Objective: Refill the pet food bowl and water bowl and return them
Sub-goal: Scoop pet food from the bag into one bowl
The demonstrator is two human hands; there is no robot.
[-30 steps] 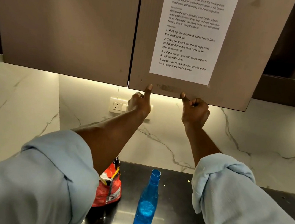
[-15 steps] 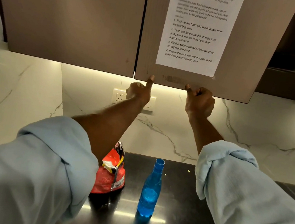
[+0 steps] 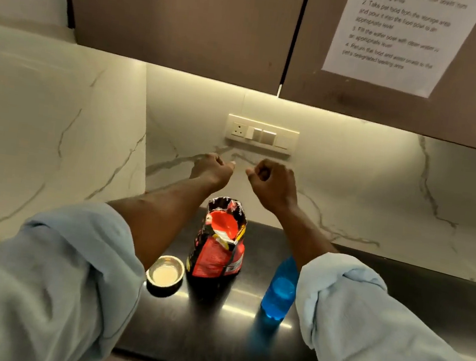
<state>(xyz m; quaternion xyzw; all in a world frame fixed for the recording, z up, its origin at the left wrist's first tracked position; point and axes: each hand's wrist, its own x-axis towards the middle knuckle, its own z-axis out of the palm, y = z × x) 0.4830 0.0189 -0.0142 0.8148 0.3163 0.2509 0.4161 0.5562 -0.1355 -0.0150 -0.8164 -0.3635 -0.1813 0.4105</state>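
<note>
Fists, both loosely curled and empty: left hand [image 3: 212, 168] and right hand [image 3: 272, 183] hover above the counter. At six o'clock below them stands the crinkled red food bag [image 3: 218, 242], top open; at seven, a round steel bowl [image 3: 165, 273]; at five, a translucent blue bottle [image 3: 278, 290]. Refilling looks unstarted; the second bowl is unseen.

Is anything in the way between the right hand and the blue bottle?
Nothing visible blocks it. The right hand is raised near the wall, and the blue bottle stands below on the counter, partly hidden by that arm's sleeve.
</note>
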